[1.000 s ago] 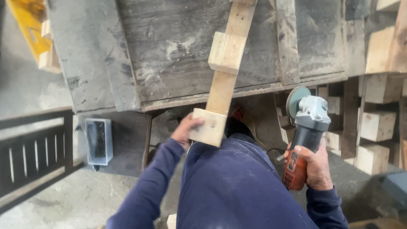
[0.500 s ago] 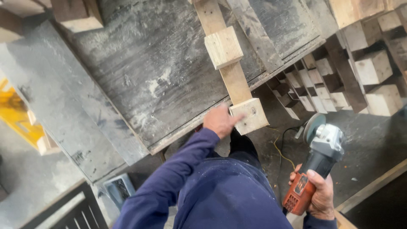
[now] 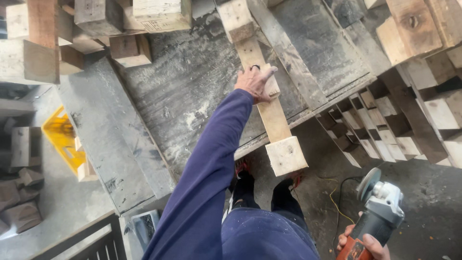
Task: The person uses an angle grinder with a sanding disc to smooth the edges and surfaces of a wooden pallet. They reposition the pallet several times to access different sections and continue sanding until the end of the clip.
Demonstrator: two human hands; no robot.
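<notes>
Item 1: my left hand (image 3: 256, 83), arm in a dark blue sleeve stretched forward, fingers curled around the middle block of a long pale wooden runner with three square blocks nailed under it (image 3: 272, 115). The runner lies slantwise on a grey, stained wooden work table (image 3: 183, 91), its near end block hanging past the table edge above my feet.

Item 2: my right hand (image 3: 363, 244), low at the right, fingers wrapped tight about the orange handle of a grey angle grinder with a round disc (image 3: 380, 204). The disc is well apart from the runner; a yellow cord (image 3: 334, 200) trails on the floor.

Item 3: stacked wooden pallet parts (image 3: 414, 115) right, loose blocks (image 3: 115, 29) at the table's far end.

Progress, by my judgement: piece gripped and being positioned; no fresh cut or grinding mark shows on it, so the tool work remains.
</notes>
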